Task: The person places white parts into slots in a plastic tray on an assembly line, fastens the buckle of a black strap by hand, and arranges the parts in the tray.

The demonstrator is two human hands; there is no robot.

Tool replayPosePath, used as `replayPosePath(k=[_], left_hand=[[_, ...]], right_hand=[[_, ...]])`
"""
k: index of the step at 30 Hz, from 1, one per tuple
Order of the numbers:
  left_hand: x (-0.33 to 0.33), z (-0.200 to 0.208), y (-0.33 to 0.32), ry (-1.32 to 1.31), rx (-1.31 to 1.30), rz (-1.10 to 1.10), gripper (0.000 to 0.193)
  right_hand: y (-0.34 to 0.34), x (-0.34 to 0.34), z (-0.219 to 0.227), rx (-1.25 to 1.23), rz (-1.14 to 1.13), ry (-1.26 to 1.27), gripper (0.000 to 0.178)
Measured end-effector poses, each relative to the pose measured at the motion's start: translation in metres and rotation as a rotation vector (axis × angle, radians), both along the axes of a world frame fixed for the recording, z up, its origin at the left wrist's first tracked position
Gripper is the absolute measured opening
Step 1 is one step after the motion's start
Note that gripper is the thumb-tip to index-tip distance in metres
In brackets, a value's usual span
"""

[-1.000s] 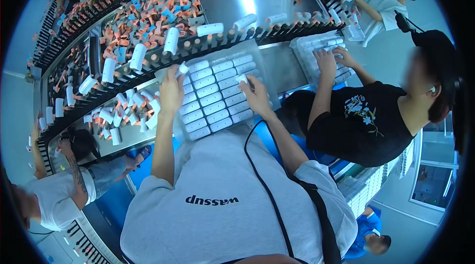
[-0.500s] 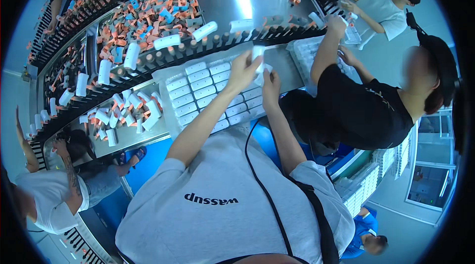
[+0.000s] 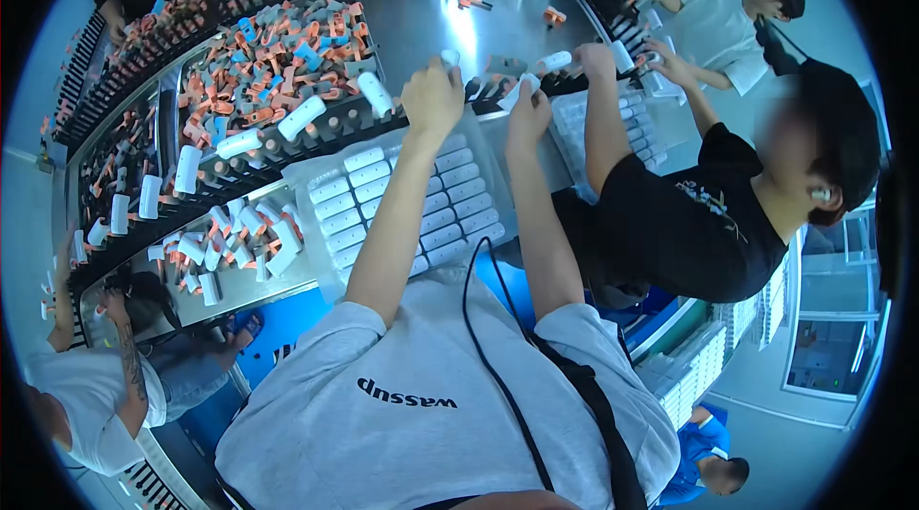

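Observation:
My left hand (image 3: 433, 100) is closed at the near edge of the black pegged conveyor (image 3: 335, 114), fingers around a white plastic casing (image 3: 450, 57) that shows in part above them. To its right, my right hand (image 3: 529, 118) pinches a small white piece (image 3: 518, 90); it looks thin, but whether it is cloth or plastic I cannot tell. Below both arms lies a clear tray (image 3: 308, 187) with rows of white casings (image 3: 365, 160). My left forearm hides some of them.
Beyond the conveyor, a metal table (image 3: 412, 8) bears a heap of orange and grey clamps (image 3: 278, 70). Left of the tray lie loose white casings with orange parts (image 3: 230, 237). A co-worker in black (image 3: 689, 223) reaches over another tray (image 3: 627, 127) at my right.
Both hands have moved apart and away from me. My left hand has gone from above the tray to the conveyor edge. The casings on the conveyor have shifted left.

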State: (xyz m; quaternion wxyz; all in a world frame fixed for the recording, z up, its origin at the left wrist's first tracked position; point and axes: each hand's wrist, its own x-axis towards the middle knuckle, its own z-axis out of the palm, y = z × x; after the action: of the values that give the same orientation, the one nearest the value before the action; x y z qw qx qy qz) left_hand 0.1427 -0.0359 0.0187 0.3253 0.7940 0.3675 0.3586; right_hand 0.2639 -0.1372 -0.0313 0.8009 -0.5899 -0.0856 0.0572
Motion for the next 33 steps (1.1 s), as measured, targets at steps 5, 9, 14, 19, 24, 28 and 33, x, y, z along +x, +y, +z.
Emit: replayPosePath(k=[5,9,14,19,24,28,33], left_hand=[[-0.020,-0.013,0.033,0.329,0.157,-0.023,0.030],[-0.036,-0.009,0.046,0.435,0.286,-0.031,0.046],[-0.080,-0.022,0.057,0.405,0.358,0.006,0.038],[-0.115,-0.026,0.071,0.404,0.463,0.085,0.048],[-0.148,-0.024,0.077,0.409,0.449,0.058,0.074],[-0.189,-0.019,0.059,0.107,0.714,0.171,0.056],[-0.198,-0.069,0.011,0.104,0.347,-0.178,0.025]], right_hand=[[0.037,-0.012,0.023,-0.636,-0.032,-0.363,0.039],[0.064,-0.019,0.019,-0.804,0.063,-0.619,0.039],[0.094,-0.061,0.025,-1.169,0.193,-0.971,0.041],[0.103,-0.095,0.024,-1.215,0.270,-1.152,0.051],[0.116,-0.115,0.018,-0.975,0.359,-1.083,0.081],[0.087,-0.133,0.034,-0.509,0.169,-1.167,0.057],[0.022,-0.130,-0.023,-0.688,0.547,-0.959,0.013]])
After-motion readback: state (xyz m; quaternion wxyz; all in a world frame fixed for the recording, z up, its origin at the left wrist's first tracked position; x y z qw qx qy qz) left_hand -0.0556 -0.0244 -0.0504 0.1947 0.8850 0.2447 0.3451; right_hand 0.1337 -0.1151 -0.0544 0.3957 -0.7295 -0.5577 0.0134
